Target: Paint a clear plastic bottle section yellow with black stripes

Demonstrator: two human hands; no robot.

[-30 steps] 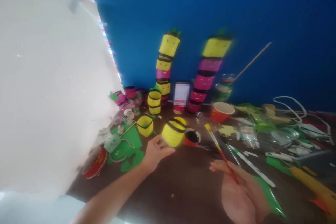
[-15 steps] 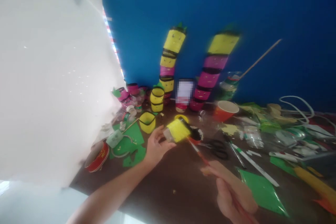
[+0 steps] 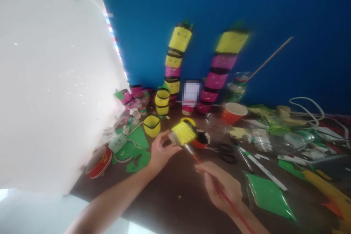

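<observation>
Since everything here sits on it, the dark brown desk (image 3: 175, 190) serves as the landmark.
White board: a big white sheet (image 3: 55, 80) leans at the desk's left edge, well apart from both hands.
Towers: two stacks of yellow and pink black-banded cups (image 3: 175, 62) lean against the blue wall at the desk's far side.
Left hand: the left hand (image 3: 161, 150), above the desk's middle, is closed around a small yellow-wrapped plastic container with a black band (image 3: 183, 133), tipped sideways and lifted off the desk.
Right hand: the right hand (image 3: 222, 188), nearer the desk's front, pinches a thin red-handled paintbrush (image 3: 208, 175) between curled fingers; its tip reaches the container's lower edge.
Paint pot: a little red pot of black paint (image 3: 202, 139) stands just behind the container.
Scissors: black-handled scissors (image 3: 226, 151) lie beside the pot.
Doing it well: judging by the blur, steadying the container and turning it slowly under the tip would keep the line even.
</observation>
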